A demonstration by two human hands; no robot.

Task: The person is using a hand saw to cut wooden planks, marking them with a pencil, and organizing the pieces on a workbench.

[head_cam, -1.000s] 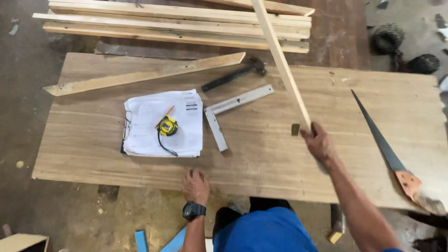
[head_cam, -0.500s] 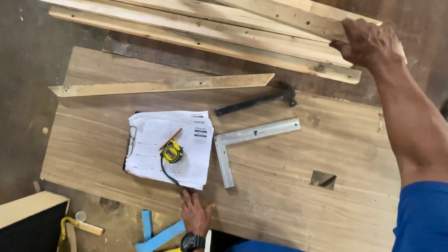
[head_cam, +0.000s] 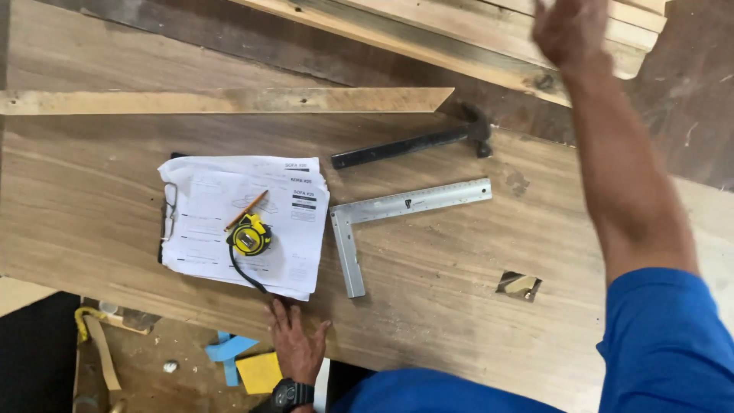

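Timber strips (head_cam: 474,38) stacked along far edge of plywood bench top (head_cam: 474,306), with right hand (head_cam: 569,30) raised over them, blurred, grip impossible to tell. Left hand (head_cam: 297,344), with black wristwatch (head_cam: 293,394), flat and released on near bench edge, fingertips just beside stapled paper sheets (head_cam: 229,199) bearing yellow tape measure (head_cam: 249,235) and pencil (head_cam: 246,210). Steel try square (head_cam: 382,210) lying right of papers, black hammer (head_cam: 417,144) beyond it, pointed wooden offcut (head_cam: 229,101) along far left.
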